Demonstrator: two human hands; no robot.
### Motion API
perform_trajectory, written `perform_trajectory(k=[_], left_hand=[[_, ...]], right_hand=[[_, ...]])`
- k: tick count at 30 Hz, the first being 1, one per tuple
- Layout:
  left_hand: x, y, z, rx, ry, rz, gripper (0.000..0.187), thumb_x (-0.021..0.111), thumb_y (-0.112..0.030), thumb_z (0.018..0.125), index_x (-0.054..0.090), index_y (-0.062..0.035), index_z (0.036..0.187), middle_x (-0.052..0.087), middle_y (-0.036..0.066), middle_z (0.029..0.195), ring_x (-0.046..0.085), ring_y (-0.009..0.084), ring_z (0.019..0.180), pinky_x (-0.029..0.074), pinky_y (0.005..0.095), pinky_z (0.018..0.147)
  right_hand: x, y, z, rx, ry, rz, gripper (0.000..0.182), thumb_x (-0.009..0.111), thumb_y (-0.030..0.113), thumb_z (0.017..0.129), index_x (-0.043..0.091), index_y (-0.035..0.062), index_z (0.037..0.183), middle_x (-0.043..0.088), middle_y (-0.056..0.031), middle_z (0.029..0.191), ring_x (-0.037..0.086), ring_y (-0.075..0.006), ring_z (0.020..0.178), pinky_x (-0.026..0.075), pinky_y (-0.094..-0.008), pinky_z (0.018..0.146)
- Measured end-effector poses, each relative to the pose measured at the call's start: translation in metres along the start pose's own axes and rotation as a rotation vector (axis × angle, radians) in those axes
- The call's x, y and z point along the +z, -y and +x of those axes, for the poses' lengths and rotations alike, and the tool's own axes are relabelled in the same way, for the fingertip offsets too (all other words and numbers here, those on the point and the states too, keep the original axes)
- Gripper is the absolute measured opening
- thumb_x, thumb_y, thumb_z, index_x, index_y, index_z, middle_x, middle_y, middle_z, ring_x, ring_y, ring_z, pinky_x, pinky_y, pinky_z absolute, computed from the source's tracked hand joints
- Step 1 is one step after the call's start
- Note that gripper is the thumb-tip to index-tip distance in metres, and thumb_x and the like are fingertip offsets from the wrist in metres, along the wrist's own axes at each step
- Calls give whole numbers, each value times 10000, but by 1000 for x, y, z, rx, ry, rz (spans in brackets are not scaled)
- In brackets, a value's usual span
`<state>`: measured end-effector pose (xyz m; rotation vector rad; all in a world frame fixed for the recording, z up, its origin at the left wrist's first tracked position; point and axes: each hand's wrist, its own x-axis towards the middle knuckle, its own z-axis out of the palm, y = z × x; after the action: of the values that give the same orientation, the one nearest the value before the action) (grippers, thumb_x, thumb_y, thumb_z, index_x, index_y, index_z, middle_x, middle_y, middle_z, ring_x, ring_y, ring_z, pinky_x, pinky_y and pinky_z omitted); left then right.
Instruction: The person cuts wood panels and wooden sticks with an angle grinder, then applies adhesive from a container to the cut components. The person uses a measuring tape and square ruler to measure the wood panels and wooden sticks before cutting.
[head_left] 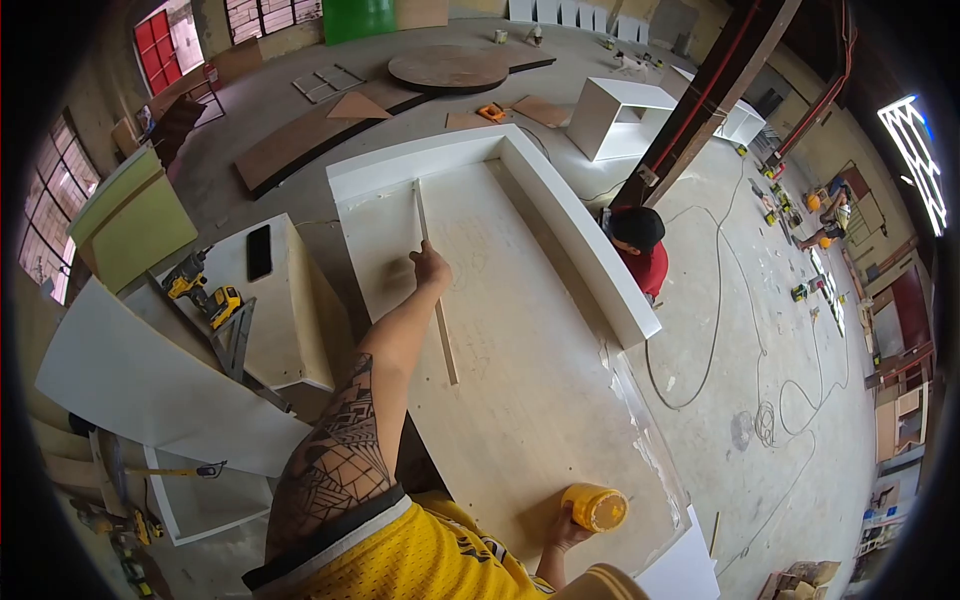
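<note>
My left hand [432, 268] reaches out over a large shallow white-edged panel [520, 330], its fingers closed around a thin wooden strip [445, 345]. The strip lies lengthwise along the panel's bare, smudged surface, running past both sides of the hand. Low in the view, my right hand [565, 532] grips a yellow jar [600, 508], tilted so that its round, stained end shows. That jar is over the panel's near end. Part of the right hand is hidden behind the jar.
A co-worker in a black cap [637, 228] crouches beside the panel's right wall. At left, a cabinet [285, 330] carries a phone [260, 252] and a yellow drill [205, 290]. A steel post [690, 110] rises behind; cables [718, 290] cross the floor.
</note>
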<state>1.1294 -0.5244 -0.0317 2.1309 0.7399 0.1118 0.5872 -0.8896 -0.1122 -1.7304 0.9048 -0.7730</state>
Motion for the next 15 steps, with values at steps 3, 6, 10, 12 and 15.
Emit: perform_trajectory(k=[3,6,10,12,15], left_hand=[[19,6,12,78,-22,44,478,517,-12,1030,478,-62,1503,439,358,1415,677,505,1161,612,509,972],[29,13,18,162,-39,60,452,534,-6,1004,518,-45,1454,471,357,1392,673,505,1157,602,511,978],[32,27,23,282,-5,105,418,540,-20,998,536,-34,1416,532,366,1341,664,523,1152,584,534,987],[26,37,14,285,-94,3,395,543,-37,1002,540,-23,1397,588,367,1285,658,521,1162,569,552,998],[7,55,13,178,-220,-66,363,540,-63,1017,538,-11,1377,641,368,1224,666,512,1159,563,569,996]], right_hand=[[1,3,-1,-24,21,91,793,914,122,838,488,-18,1492,627,-167,1441,643,-320,1282,526,-454,1118],[0,5,-3,-23,9,40,786,916,124,838,495,-16,1487,631,-164,1435,645,-317,1275,525,-451,1118],[0,3,-2,-27,6,54,782,924,131,835,506,-16,1479,637,-164,1428,647,-313,1270,527,-447,1115],[2,0,-2,-24,6,55,785,929,134,832,508,-17,1478,641,-164,1424,650,-311,1266,530,-445,1111],[0,-1,-2,-49,6,61,787,937,138,825,515,-19,1470,648,-161,1418,655,-306,1260,535,-441,1103]])
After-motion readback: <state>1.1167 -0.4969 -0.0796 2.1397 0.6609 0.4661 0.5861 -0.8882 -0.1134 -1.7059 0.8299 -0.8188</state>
